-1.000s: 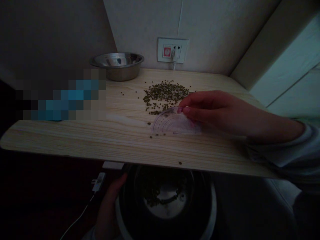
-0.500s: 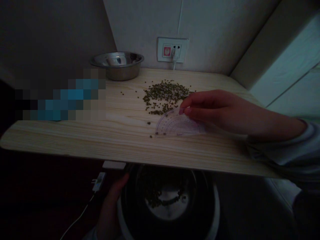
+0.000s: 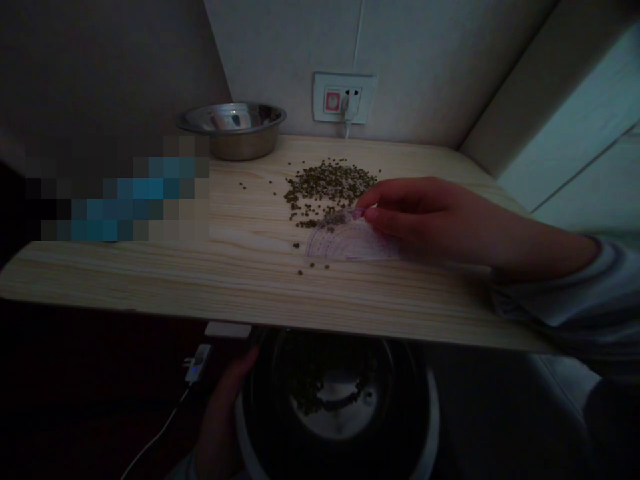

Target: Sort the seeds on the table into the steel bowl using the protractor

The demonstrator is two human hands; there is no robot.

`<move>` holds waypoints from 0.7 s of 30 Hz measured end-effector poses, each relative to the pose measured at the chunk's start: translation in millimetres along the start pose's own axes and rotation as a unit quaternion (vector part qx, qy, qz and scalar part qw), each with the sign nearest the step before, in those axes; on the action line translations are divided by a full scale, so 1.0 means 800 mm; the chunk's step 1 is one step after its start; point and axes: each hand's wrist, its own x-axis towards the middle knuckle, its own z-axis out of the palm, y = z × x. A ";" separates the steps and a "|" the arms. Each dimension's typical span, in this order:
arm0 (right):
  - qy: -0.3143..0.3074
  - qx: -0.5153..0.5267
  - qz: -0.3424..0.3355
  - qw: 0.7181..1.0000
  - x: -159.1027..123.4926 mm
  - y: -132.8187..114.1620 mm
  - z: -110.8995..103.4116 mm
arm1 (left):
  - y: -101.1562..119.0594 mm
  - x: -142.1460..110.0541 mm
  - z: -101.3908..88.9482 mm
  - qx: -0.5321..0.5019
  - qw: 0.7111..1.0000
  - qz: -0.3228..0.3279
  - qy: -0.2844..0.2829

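One clear protractor (image 3: 350,241) in the right hand's (image 3: 423,220) pinched grip, straight edge sideways, curve toward green beans (image 3: 333,183)

The pale wooden tabletop (image 3: 150,273) bears scattered small beans (image 3: 333,180). A steel bowl (image 3: 245,143) stands toward the back, left of them.

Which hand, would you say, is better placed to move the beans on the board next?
Probably the right hand: it holds the protractor at the beans, while the left hand is at the lower bowl.
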 end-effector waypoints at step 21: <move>-0.180 -0.024 -0.014 0.983 -0.008 -0.017 -0.008 | 0.001 0.011 -0.010 0.007 0.999 0.033 0.042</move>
